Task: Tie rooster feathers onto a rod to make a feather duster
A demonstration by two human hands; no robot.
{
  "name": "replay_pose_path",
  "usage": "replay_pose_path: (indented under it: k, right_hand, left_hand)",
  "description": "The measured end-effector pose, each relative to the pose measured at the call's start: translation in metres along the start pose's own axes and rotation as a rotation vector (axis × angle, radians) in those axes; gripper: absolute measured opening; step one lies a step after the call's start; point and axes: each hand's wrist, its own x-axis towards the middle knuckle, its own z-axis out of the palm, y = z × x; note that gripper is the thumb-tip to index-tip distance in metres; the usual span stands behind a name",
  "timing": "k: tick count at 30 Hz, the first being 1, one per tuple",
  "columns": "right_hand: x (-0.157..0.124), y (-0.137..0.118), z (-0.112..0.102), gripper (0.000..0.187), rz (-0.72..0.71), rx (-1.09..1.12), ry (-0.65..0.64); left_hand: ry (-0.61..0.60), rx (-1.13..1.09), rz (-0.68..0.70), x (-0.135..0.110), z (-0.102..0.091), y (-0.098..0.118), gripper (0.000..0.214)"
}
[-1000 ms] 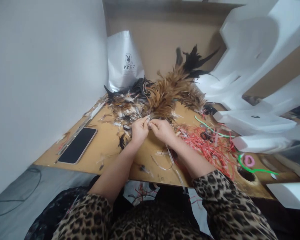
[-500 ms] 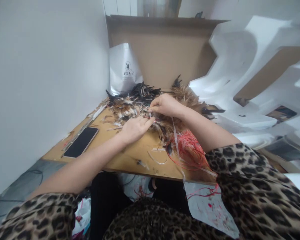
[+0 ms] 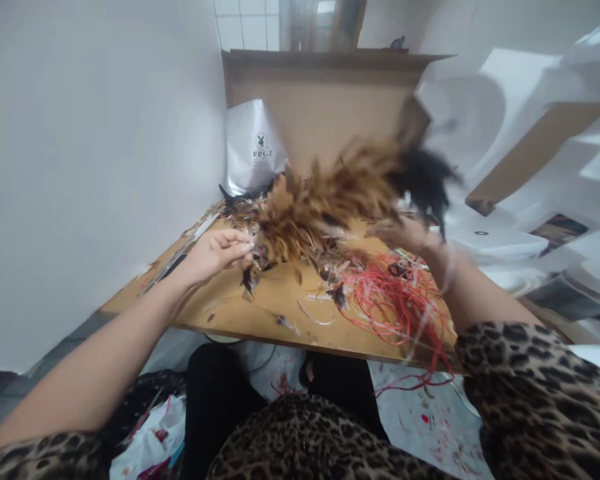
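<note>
A long brown feather strand with a dark tuft at its right end stretches over the table, smeared by motion. My left hand pinches its left end, where a bit of white shows at the fingertips. Under the strand's right part is my right hand, palm side partly hidden and fingers too blurred to read. A thin pale ribbon hangs by the right wrist. Loose feathers lie on the table beneath the strand. Close to my right forearm sits a tangle of red string.
A white bag stands at the back left before a cardboard panel. White wall rises on the left. Crumpled white sheeting fills the right side. Feather scraps and a curved white strip lie near the wooden table's front edge.
My hands have moved apart, left hand leftward and right hand rightward. The feather strand is now lifted and stretched between them. My left forearm now covers most of the phone.
</note>
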Motion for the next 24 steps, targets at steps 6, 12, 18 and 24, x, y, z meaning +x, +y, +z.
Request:
replay_pose_path:
  k: [6,12,18,24]
  right_hand:
    - [-0.016,-0.033,0.023,0.017,0.190,0.294,-0.182]
    - [0.007,-0.119,0.063,0.025,0.051,0.982,0.080]
    - [0.021,-0.136,0.130,0.019,0.213,1.222,0.159]
    - [0.019,-0.145,0.149,0.018,0.317,1.195,0.423]
  left_hand:
    - [0.122,-0.482,-0.117,0.017,0.038,-0.007,0.029]
    - [0.180,-0.539,-0.086,0.034,0.092,-0.017,0.036]
    - [0.331,-0.490,-0.026,0.038,0.121,-0.034,0.035]
    - [0.473,-0.421,0.032,0.045,0.132,-0.049,0.028]
